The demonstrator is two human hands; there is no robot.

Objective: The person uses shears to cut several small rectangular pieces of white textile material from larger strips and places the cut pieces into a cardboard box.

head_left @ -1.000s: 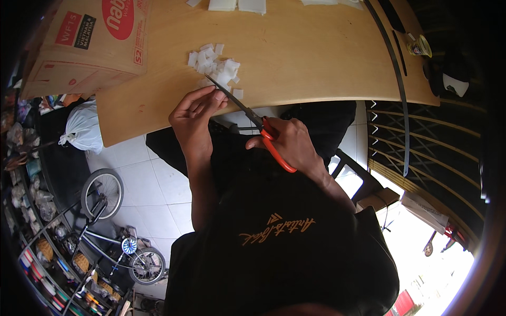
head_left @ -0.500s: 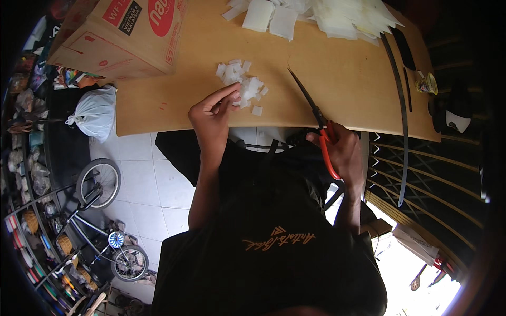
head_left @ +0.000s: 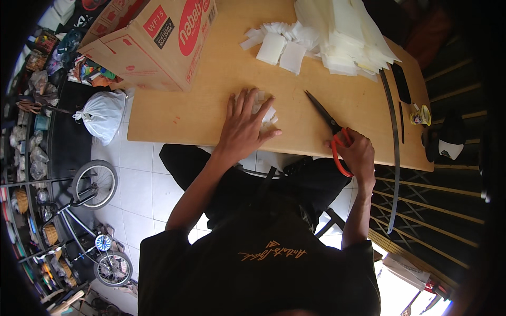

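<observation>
Left hand [head_left: 242, 126], spread, partly hides white pieces [head_left: 269, 117], apparently touching them; right hand [head_left: 359, 158] grips red-handled scissors [head_left: 334, 125]; carton [head_left: 153, 58] and pale sheets [head_left: 348, 37] beyond.

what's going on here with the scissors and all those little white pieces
A person is at a wooden table. Their left hand is spread over a pile of small white pieces, partly hiding it. Their right hand holds red-handled scissors off to the side, blades together and pointing away from the body. Larger pale sheets lie farther back.
</observation>
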